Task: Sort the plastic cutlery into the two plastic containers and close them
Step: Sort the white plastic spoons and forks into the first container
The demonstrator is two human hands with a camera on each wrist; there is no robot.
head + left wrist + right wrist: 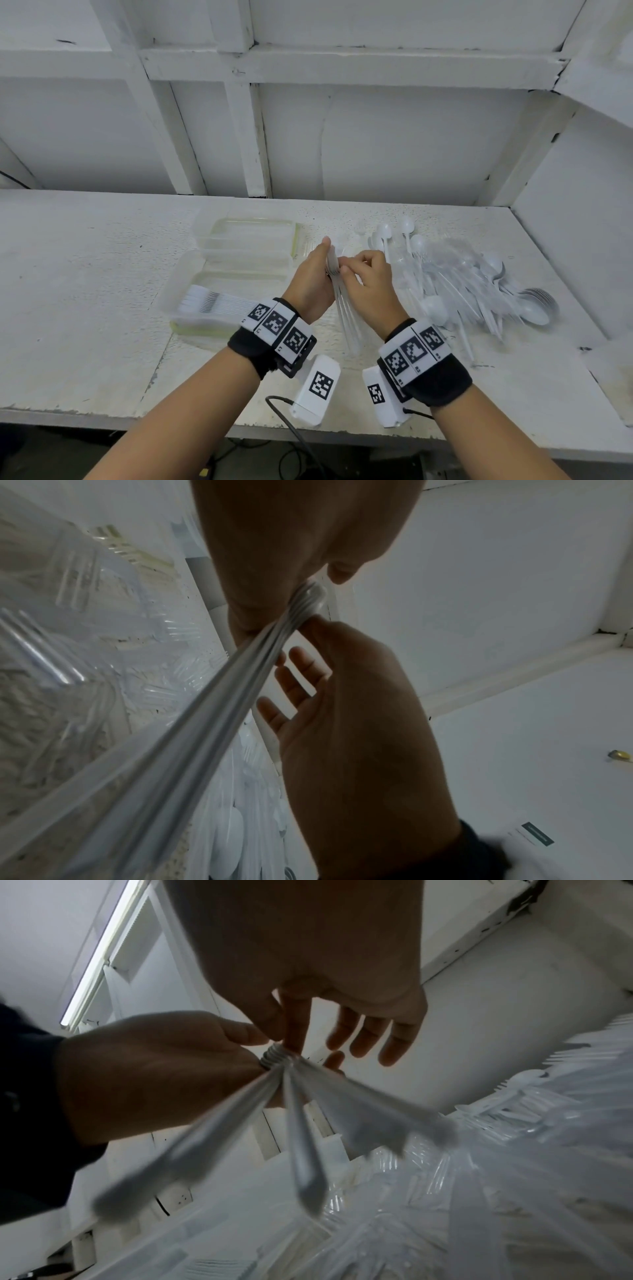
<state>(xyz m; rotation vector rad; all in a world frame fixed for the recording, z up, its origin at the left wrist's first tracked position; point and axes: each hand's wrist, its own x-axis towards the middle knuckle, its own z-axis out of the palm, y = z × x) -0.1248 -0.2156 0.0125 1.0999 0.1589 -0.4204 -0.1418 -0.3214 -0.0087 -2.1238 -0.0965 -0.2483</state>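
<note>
A bundle of white plastic cutlery (344,308) is held above the table, handles pointing back toward my wrists. My left hand (323,260) grips its head end from the left. My right hand (346,267) pinches the same end with thumb and index finger, its other fingers spread. The handles fan apart (301,1150); the heads are hidden between my hands. The near clear container (178,325) holds a row of white forks (205,301). Behind it, the far container (294,240) looks empty. Both stand open.
A loose pile of white spoons and forks (462,284) covers the table to the right of my hands. The white table (85,308) has a wall behind it and a side wall at the right. A black cable (284,418) hangs over the front edge.
</note>
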